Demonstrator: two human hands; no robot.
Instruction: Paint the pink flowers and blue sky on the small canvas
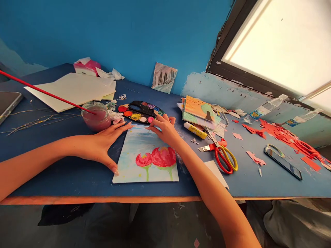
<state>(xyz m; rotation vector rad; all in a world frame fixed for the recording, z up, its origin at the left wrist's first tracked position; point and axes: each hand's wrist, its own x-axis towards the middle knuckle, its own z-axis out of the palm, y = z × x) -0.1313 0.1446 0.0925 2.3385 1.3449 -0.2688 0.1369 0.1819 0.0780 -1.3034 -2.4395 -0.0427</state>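
Observation:
A painting (pixel 131 148) with two red flowers on green stems and a pale blue background lies on the blue table. My left hand (pixel 100 146) is spread, its thumb on the painting's lower left edge and its fingertips near the top left corner. My right hand (pixel 165 129) is closed over the painting's upper right part, fingertips pinched together; what they hold is too small to make out. Just beyond the painting sits a paint palette (pixel 142 112) with several colours. A glass jar (pixel 95 117) of reddish water stands behind my left hand, with a red-handled brush (pixel 46 92) leaning in it.
Scissors (pixel 219 151), a yellow glue tube (pixel 196 131), small paintings (pixel 198 108) and a phone (pixel 283 163) lie to the right, with red paper scraps (pixel 287 134) and bottles (pixel 266 108). White sheets (pixel 74 88) and a tissue box (pixel 86 67) are at the back left.

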